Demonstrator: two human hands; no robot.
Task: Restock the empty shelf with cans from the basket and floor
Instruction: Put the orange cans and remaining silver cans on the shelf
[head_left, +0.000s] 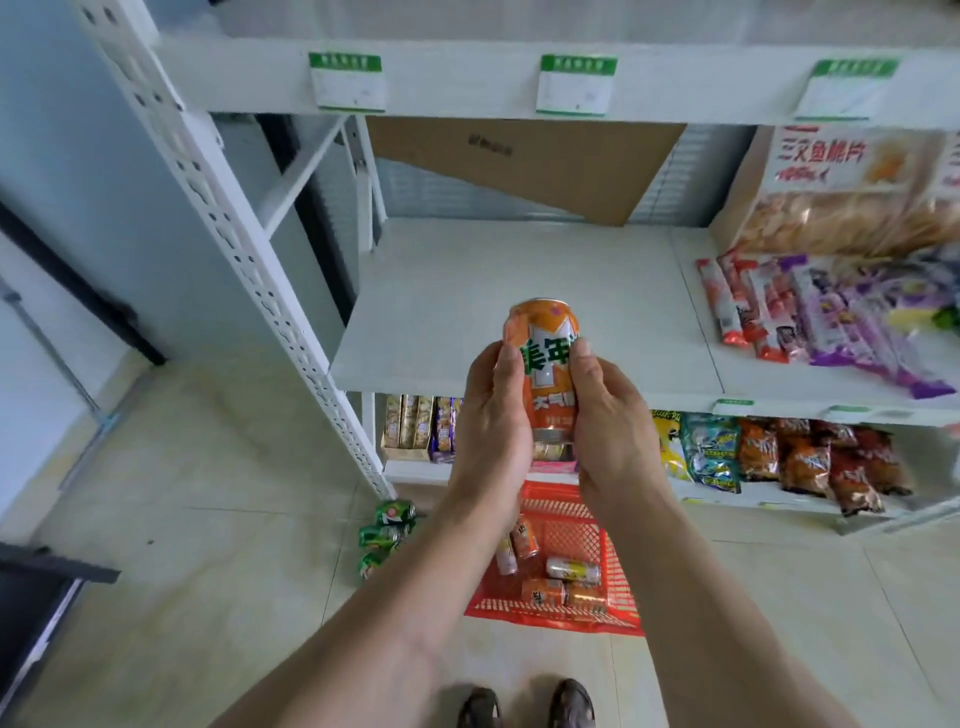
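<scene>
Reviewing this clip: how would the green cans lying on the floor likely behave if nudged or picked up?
The green cans lie on their sides on smooth floor tile, so a nudge would probably roll them. They look like rigid metal, so likely stiff in a grip, though perhaps dentable. Their glossy skin may be a bit slippery; whether they are full, hence heavy, cannot be told.

floor: pale tiles | wall: light blue (daylit) | upright: white, perforated
</scene>
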